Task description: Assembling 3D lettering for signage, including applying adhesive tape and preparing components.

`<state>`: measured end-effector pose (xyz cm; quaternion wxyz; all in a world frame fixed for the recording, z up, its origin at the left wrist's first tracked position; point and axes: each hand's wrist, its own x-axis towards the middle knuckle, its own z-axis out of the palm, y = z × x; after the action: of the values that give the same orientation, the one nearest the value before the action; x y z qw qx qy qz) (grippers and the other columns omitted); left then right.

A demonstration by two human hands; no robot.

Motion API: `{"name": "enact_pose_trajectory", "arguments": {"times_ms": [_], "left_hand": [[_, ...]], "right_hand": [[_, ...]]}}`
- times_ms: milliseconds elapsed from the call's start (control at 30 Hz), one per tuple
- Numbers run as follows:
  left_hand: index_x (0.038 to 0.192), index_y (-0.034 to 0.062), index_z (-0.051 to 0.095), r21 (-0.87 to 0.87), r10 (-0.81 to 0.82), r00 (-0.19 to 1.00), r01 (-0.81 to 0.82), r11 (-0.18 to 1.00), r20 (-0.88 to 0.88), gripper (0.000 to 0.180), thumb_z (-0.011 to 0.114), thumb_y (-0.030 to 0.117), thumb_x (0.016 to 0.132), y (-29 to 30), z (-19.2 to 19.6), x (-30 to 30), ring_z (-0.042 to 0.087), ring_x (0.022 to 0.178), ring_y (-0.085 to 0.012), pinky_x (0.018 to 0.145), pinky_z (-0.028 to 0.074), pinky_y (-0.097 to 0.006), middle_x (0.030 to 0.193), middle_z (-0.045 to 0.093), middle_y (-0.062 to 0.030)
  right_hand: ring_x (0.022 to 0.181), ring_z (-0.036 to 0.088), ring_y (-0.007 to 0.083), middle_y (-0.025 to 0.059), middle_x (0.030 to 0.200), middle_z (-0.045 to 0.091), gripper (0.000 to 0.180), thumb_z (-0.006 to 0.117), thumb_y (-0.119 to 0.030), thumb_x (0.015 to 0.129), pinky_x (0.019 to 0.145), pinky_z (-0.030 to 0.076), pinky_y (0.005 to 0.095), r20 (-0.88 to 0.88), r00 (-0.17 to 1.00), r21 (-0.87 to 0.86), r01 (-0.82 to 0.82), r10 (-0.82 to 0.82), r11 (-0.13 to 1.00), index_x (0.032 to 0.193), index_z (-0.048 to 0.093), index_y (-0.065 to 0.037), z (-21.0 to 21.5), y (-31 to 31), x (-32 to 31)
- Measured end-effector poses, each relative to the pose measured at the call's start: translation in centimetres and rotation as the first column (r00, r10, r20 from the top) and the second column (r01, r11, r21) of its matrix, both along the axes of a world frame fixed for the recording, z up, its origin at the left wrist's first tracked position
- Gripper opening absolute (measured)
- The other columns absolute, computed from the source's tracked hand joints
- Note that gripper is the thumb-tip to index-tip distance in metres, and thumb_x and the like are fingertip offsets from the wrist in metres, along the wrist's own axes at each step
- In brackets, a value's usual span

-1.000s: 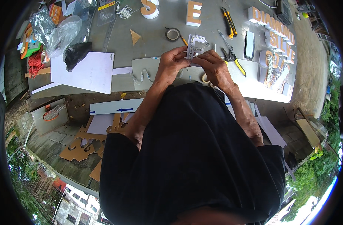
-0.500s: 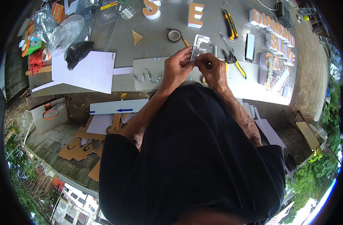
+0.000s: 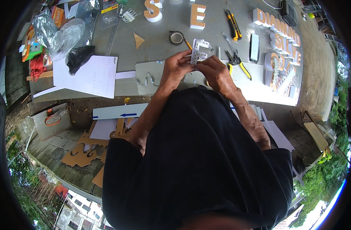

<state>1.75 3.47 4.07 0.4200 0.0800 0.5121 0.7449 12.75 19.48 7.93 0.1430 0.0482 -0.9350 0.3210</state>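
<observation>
Over the near middle of the table I hold a small white hollow sign letter (image 3: 196, 53), its open side showing pale strips along the inside. My left hand (image 3: 176, 69) grips its left and lower edge between thumb and fingers. At its lower right edge, my right hand (image 3: 217, 73) has its fingers pinched together; whether they hold a small part there is hidden. A thin wired light strip (image 3: 146, 79) lies on a grey board (image 3: 143, 69) left of my hands. Right of them rest yellow-and-black pliers (image 3: 237, 61).
Black tape (image 3: 176, 37), a utility knife (image 3: 234, 26) and a phone (image 3: 254, 48) lie farther off. Finished orange-faced letters (image 3: 277, 28) stand at the right, another letter (image 3: 198, 17) at the back. Plastic bags (image 3: 70, 34) and a white sheet (image 3: 91, 78) cover the left.
Both hands have moved slightly left and nearer with the hollow letter. It has turned so more of its inside shows. My right hand has rotated, its back now facing up more.
</observation>
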Motion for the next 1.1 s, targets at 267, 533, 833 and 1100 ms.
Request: {"name": "enact_pose_trajectory", "arguments": {"times_ms": [267,533,833,1100], "left_hand": [[0.137,-0.0114,0.054,0.012,0.003,1.0,-0.003,1.0,0.014,0.052,0.068,-0.011,0.087,0.0,0.2,0.0,0.071,0.103,-0.0217,0.09,0.061,-0.03,0.119,0.07,-0.0234],[0.138,-0.0084,0.053,-0.007,0.044,0.992,-0.045,0.999,-0.12,0.051,0.066,-0.012,0.088,0.5,0.1,0.8,0.071,0.104,-0.02,0.09,0.06,-0.029,0.12,0.069,-0.0238],[0.138,-0.0076,0.053,0.017,0.05,0.975,-0.047,0.999,-0.218,0.049,0.064,-0.013,0.09,0.6,-0.1,1.1,0.07,0.108,-0.0189,0.092,0.06,-0.029,0.121,0.07,-0.0209],[0.139,-0.0086,0.052,0.035,0.048,0.997,-0.045,0.998,-0.06,0.052,0.065,-0.012,0.089,0.4,-0.2,0.4,0.071,0.107,-0.0213,0.093,0.059,-0.03,0.12,0.069,-0.0224]], "right_hand": [[0.093,0.065,0.0281,0.0088,0.095,0.07,0.025,0.072,0.001,0.08,0.08,0.057,0.0394,-0.025,1.0,0.001,-0.013,0.013,1.0,0.104,0.074,-0.006,-0.4,0.5,-0.2],[0.082,0.067,0.0255,0.0086,0.088,0.071,0.018,0.081,-0.006,0.08,0.07,0.056,0.0372,0.015,0.991,-0.078,0.13,-0.13,0.988,0.098,0.076,-0.003,-1.1,0.5,-0.2],[0.083,0.064,0.0262,0.0072,0.086,0.07,0.011,0.079,-0.006,0.081,0.073,0.054,0.0391,0.076,0.985,-0.149,0.165,-0.155,0.975,0.092,0.076,-0.006,-0.8,-0.1,-0.4],[0.087,0.063,0.0265,0.0075,0.091,0.07,0.019,0.08,-0.007,0.082,0.075,0.054,0.0396,0.015,0.983,-0.119,0.185,-0.185,0.975,0.101,0.076,-0.007,-1.3,-0.4,-0.1]]}}
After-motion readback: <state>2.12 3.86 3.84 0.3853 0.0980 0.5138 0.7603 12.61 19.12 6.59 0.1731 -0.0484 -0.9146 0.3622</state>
